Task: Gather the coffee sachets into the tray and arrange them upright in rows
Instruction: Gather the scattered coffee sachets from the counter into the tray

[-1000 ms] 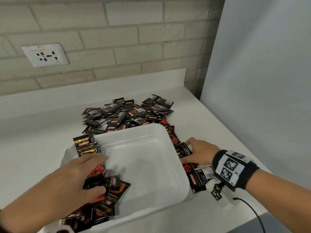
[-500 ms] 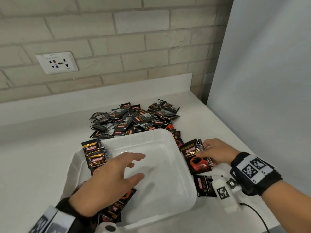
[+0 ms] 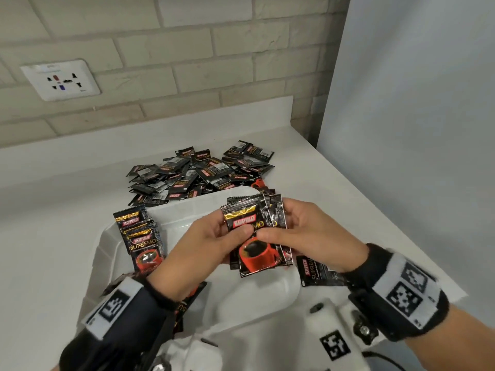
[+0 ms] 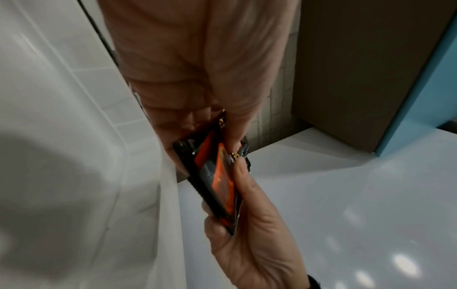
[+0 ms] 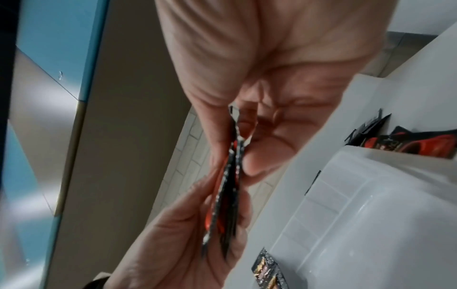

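Observation:
Both hands hold a small stack of black-and-red coffee sachets (image 3: 255, 236) upright above the white plastic tray (image 3: 187, 218). My left hand (image 3: 211, 242) pinches the stack's left side, thumb on the front. My right hand (image 3: 308, 234) grips the right side. The wrist views show the same stack (image 4: 217, 183) (image 5: 228, 195) edge-on between the fingers of both hands. A short row of sachets (image 3: 142, 236) stands at the tray's left wall. More sachets (image 3: 187, 303) lie in the tray's near left corner, partly hidden by my left wrist. A loose pile of sachets (image 3: 201, 175) lies behind the tray.
One sachet (image 3: 318, 271) lies flat on the white counter (image 3: 53, 236) right of the tray, under my right wrist. A brick wall with a socket plate (image 3: 61, 80) stands behind. A grey panel (image 3: 415, 129) bounds the counter on the right.
My right hand lifted the sachets from the counter beside the tray and brought them over it. My left hand left the tray's sachets, rose and took hold of the stack's other side.

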Demonstrator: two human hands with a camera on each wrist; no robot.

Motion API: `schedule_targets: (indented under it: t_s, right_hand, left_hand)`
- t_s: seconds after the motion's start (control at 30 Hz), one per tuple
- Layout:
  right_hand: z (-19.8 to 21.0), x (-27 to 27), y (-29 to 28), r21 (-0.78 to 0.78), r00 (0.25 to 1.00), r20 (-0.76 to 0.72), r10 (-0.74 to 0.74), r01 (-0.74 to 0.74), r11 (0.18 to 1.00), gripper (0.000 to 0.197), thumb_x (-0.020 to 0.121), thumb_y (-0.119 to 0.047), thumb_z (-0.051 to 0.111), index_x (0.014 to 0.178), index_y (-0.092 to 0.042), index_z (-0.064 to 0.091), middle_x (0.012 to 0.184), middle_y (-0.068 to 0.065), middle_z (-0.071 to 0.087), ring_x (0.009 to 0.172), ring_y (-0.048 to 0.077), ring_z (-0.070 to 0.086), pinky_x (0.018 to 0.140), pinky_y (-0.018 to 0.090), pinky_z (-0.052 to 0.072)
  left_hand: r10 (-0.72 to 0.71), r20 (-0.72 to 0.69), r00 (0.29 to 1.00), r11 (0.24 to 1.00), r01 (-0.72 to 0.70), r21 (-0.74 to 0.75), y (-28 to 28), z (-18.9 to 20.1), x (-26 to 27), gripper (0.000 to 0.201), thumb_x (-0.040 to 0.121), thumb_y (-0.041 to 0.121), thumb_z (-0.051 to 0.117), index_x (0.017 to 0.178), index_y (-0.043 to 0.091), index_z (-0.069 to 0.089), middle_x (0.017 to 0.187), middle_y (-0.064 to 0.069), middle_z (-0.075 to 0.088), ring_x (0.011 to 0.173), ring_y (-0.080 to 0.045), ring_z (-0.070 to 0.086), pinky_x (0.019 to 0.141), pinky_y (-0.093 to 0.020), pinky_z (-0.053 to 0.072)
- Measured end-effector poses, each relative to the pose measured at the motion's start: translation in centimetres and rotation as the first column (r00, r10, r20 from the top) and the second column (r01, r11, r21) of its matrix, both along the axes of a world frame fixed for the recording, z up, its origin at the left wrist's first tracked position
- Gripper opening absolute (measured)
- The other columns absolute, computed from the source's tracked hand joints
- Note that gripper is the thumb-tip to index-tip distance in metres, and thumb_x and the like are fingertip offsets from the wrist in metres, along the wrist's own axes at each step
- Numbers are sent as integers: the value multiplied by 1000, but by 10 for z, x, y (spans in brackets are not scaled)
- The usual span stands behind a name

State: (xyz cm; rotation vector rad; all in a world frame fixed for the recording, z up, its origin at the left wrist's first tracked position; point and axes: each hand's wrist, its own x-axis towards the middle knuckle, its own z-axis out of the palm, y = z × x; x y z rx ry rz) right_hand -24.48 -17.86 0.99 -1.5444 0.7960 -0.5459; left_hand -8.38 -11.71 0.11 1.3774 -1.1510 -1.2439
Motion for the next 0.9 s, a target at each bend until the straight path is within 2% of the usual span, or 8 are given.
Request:
schedule_targets:
  t_s: [0.13, 0.2, 0.3, 0.37, 0.4, 0.57, 0.77, 0.9]
  right_hand:
    - [-11, -12, -14, 16, 993, -80, -90, 92, 996, 13, 79, -18, 66, 84, -13, 56, 68, 0, 61, 53, 7, 60, 51, 22, 53]
    - [-18, -27, -26, -149, 956, -249, -153, 119, 982, 13, 81, -23, 67, 88, -15, 60, 74, -2, 62, 55, 3, 59, 53, 19, 50]
    - [-35, -48, -39, -386, 737, -662, -136, -180, 905, 25, 81, -31, 67, 104, -22, 61, 90, -7, 58, 77, 3, 57, 67, 11, 44]
    - [-50, -58, -41, -312, 556, -830, -46, -394, 865, 43, 81, -35, 67, 120, -22, 55, 104, -7, 50, 95, 8, 48, 83, 17, 40]
    - [-56, -61, -40, -276, 515, -857, -12, -439, 855, 52, 79, -37, 68, 126, -22, 51, 110, -5, 46, 101, 8, 43, 88, 19, 38]
    - [-71, -65, -38, -282, 502, -865, -19, -455, 845, 66, 77, -36, 70, 133, -24, 39, 121, -3, 42, 112, 13, 39, 90, 22, 35]
    - [-70, -62, -41, -229, 411, -912, -12, -483, 845, 45, 76, -43, 69, 107, -18, 49, 100, -6, 36, 92, 11, 36, 64, 20, 32]
    - [-69, -56, -52, -328, 493, -864, -103, -394, 859, 45, 86, -48, 55, 113, -13, 52, 112, 2, 39, 103, 17, 36, 84, 26, 37]
  left_hand:
    - [80, -58, 995, 997, -79, 24, 6, -12, 10, 39, 70, 21, 60, 108, 13, 61, 93, -3, 74, 80, -16, 70, 75, -39, 56]
    - [129, -92, 987, 992, -126, 30, 8, -17, 16, 38, 69, 21, 60, 106, 15, 61, 94, -3, 74, 82, -16, 70, 76, -38, 55]
    - [171, -146, 974, 985, -167, 42, 10, -21, 21, 36, 72, 21, 57, 107, 14, 61, 98, -5, 73, 84, -19, 69, 80, -38, 54]
    - [191, -183, 964, 981, -182, 61, 10, -23, 22, 28, 80, 17, 54, 107, 12, 60, 96, -6, 73, 81, -17, 70, 79, -35, 54]
    - [201, -197, 960, 979, -191, 71, 10, -24, 22, 22, 85, 14, 51, 105, 12, 60, 94, -5, 73, 77, -16, 70, 75, -32, 56]
    - [237, -237, 942, 970, -216, 114, 13, -26, 22, 15, 92, 9, 45, 98, 12, 58, 76, -3, 73, 59, -13, 68, 39, -18, 48]
    - [257, -226, 939, 965, -240, 104, 19, -27, 26, 14, 90, 14, 48, 97, 16, 59, 86, -9, 74, 64, -16, 69, 66, -33, 43]
    - [265, -233, 936, 963, -245, 113, 20, -26, 28, 15, 91, 12, 47, 99, 14, 59, 83, -7, 74, 64, -18, 70, 54, -31, 50]
